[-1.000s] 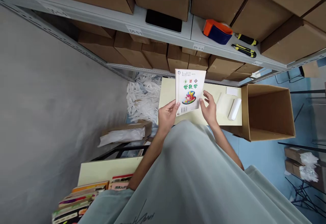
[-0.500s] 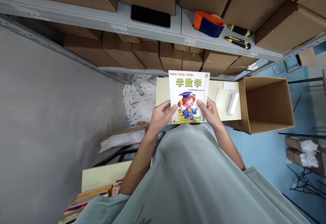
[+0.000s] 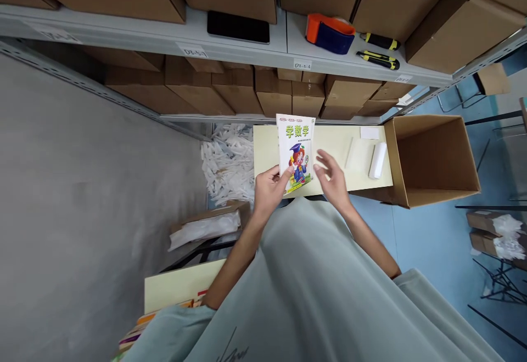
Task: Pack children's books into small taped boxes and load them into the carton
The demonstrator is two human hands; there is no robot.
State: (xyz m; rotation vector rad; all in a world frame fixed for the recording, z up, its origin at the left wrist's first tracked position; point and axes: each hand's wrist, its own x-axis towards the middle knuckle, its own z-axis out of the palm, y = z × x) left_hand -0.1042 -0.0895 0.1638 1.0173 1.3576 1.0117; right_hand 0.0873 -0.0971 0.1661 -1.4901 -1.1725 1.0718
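Note:
A thin picture-covered book (image 3: 297, 137) stands tilted over the pale table, its cover showing a cartoon child in a blue graduation cap under green characters. My left hand (image 3: 269, 190) grips its lower left edge, thumb on the cover. Just off the book's right edge is my right hand (image 3: 332, 181), fingers apart with nothing in them. On the table to the right lie a white roll-like object (image 3: 377, 160), a small white card (image 3: 369, 133) and a clear flat strip (image 3: 349, 153).
An open cardboard box (image 3: 436, 159) adjoins the table's (image 3: 329, 138) right end. Above, a metal shelf (image 3: 242, 49) carries brown boxes, a black phone (image 3: 237, 27), an orange-and-blue tape dispenser (image 3: 330, 33) and cutter knives (image 3: 379, 60). White paper scraps (image 3: 228, 161) pile at left; books (image 3: 134, 335) lie lower left.
My right hand has let go of the book's right edge and moved slightly away. The book has turned, so its cover now looks narrower, and stays in my left hand.

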